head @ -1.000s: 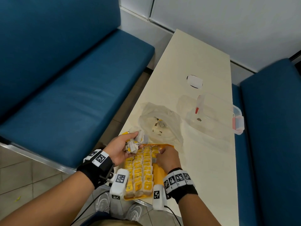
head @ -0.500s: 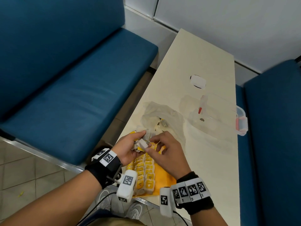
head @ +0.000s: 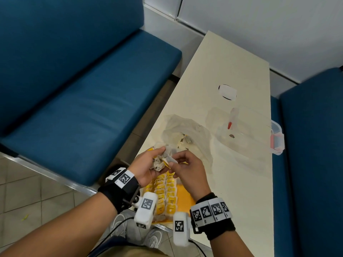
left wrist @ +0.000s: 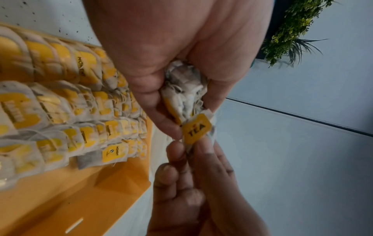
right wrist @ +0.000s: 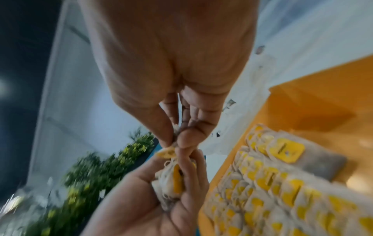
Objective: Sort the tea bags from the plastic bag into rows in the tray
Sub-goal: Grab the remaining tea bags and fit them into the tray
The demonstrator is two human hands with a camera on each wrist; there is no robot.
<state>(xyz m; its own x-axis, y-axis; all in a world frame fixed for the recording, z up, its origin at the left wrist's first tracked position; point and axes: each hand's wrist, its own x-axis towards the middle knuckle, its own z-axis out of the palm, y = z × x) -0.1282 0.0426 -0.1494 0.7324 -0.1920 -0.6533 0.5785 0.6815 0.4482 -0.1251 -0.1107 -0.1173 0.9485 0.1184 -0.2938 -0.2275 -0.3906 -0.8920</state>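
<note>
While the left hand (head: 146, 166) clutches a tea bag bunch (left wrist: 184, 94), the right hand (head: 187, 170) pinches one tea bag (left wrist: 196, 130)

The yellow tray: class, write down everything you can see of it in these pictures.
The yellow tray looks like thin, smooth card or plastic with a low raised rim. It lies flat at the near end of the cream table, below both hands. Tea bags with yellow tags fill its left side in overlapping rows; its right side is bare. Neither hand touches it.
</note>
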